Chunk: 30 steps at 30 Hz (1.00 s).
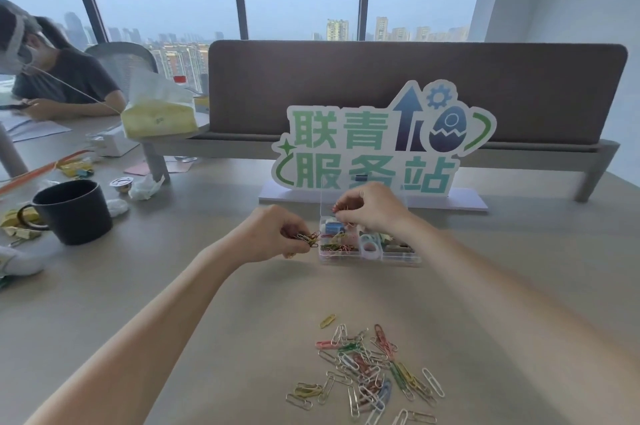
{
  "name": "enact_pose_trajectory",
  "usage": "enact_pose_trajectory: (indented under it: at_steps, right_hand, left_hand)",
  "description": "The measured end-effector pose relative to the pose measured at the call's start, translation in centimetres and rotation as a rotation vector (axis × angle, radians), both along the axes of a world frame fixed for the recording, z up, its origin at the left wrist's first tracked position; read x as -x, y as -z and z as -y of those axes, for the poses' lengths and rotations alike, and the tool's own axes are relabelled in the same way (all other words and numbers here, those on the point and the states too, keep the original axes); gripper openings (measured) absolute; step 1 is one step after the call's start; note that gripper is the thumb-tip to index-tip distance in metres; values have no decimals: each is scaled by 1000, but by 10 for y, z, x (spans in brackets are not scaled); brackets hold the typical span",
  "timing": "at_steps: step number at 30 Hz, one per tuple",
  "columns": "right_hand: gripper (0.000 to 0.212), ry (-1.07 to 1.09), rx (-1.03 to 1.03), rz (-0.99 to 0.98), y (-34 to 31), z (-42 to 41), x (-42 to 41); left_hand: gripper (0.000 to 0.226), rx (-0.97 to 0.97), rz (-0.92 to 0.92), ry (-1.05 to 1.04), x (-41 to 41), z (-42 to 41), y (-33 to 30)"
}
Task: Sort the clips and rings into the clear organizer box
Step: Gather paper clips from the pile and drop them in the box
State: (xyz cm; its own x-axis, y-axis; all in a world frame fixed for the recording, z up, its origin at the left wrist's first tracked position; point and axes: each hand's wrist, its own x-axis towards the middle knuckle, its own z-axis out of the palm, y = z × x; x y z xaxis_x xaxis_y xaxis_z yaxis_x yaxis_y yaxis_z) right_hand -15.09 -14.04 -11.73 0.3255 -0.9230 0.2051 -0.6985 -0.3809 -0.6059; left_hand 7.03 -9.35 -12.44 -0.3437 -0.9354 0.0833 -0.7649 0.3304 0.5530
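Note:
The clear organizer box stands open on the table, lid raised, with coloured clips in its front left compartment and pale rings in the middle. My left hand pinches a bunch of coloured paper clips just left of the box. My right hand hovers over the box's back left part, fingertips closed on a paper clip. A loose pile of coloured paper clips lies on the table near me.
A dark mug stands at the left, with wrappers and crumpled tissue around it. A standing sign with a white base is right behind the box, before a grey divider panel. Another person sits at the far left beside a tissue pack.

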Motion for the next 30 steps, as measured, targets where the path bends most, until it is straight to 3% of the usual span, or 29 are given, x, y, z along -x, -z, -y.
enact_pose_trajectory:
  at_steps: [6,18,25,30]
  right_hand:
    - [13,-78,-7,-48,5,1,-1]
    - [14,-35,-11,-91,9,-5,2]
    - [12,18,-137,261,10,-4,19]
    - [15,17,-137,289,9,-11,35]
  left_hand:
    - [6,-1,-19,24,1,-3,4]
    - [4,21,4,25,10,5,-5]
    - [10,61,102,57,31,24,-4]
    - [17,133,222,100,48,32,-2]
